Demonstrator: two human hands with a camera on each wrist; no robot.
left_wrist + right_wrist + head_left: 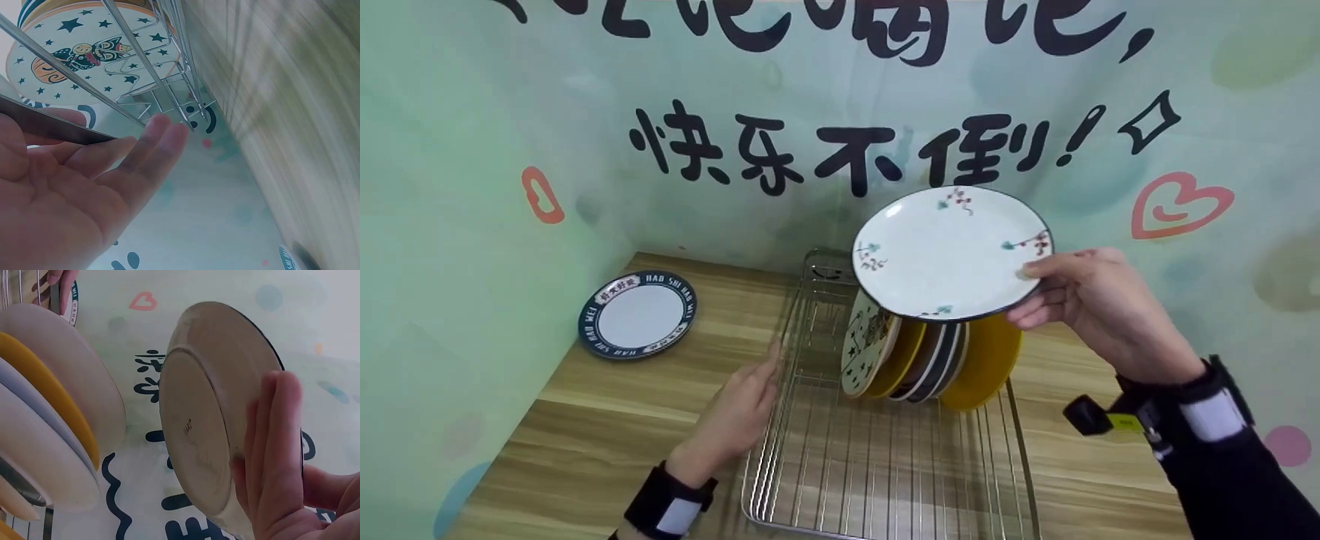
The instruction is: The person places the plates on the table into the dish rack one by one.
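My right hand [1102, 300] holds a white plate [952, 251] with a dark rim and small red and green sprigs, thumb on its face and fingers beneath. The right wrist view shows the plate's pale underside [197, 416]. Below it, several plates stand on edge in a wire dish rack [885, 465]: a star-patterned one [870, 345], a yellow one [982, 367] and others between. My left hand [742, 412] is at the rack's left side; in the left wrist view its fingers [152, 152] lie along both sides of the rack's metal rim.
A dark-rimmed white plate [641, 315] lies flat on the wooden table [607, 442] left of the rack. Behind the table hangs a pale green printed backdrop [780, 82] with dark lettering. The rack's front part stretches toward me.
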